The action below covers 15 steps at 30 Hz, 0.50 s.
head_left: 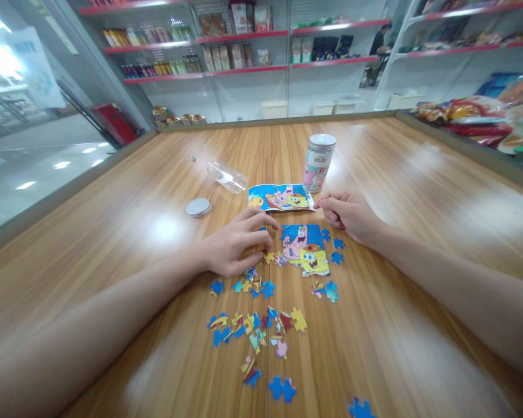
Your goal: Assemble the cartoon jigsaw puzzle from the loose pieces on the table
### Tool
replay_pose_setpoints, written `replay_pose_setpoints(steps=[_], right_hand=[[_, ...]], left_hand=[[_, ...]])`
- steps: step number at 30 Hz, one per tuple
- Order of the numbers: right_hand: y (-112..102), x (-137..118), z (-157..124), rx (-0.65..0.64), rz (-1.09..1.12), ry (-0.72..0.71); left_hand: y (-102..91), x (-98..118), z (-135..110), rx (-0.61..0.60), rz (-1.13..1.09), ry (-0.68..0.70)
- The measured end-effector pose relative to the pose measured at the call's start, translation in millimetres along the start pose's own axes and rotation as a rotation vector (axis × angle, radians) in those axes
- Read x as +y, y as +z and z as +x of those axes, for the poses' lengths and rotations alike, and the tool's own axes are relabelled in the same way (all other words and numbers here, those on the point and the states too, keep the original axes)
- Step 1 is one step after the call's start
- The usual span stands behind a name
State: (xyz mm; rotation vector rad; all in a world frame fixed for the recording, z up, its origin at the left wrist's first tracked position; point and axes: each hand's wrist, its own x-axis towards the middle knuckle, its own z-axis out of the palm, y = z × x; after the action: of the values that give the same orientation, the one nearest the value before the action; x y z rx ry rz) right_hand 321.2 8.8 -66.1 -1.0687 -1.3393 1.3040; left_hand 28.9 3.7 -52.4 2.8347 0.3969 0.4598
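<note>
Red-edged shelves (244, 37) line the pale wall (248, 92) behind a glossy wood-grain table (401, 174)

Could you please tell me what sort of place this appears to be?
Probably a shop, or a room fitted out as one: red-edged wall shelves hold rows of packaged goods, and shiny bags are heaped beyond the wood-grain table.

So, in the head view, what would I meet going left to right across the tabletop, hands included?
Silver lid → left hand → joined puzzle section → right hand.
</note>
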Motion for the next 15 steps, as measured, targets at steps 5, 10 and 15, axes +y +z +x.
replay_pose_setpoints(steps=[5,10,15], right_hand=[[-0.1,-0.4,-0.2,-0.003,-0.01,-0.009],[-0.6,1.2,0.1,-0.002,-0.016,-0.01],[0.7,0.7,-0.3,0.0,-0.022,-0.013]], left_hand=[[-1.0,0.5,0.5,-0.003,-0.029,0.003],[-2.4,0.3,0.6,-0.014,-0.054,0.008],[-3.2,-0.9,0.1,-0.026,-0.059,0.004]])
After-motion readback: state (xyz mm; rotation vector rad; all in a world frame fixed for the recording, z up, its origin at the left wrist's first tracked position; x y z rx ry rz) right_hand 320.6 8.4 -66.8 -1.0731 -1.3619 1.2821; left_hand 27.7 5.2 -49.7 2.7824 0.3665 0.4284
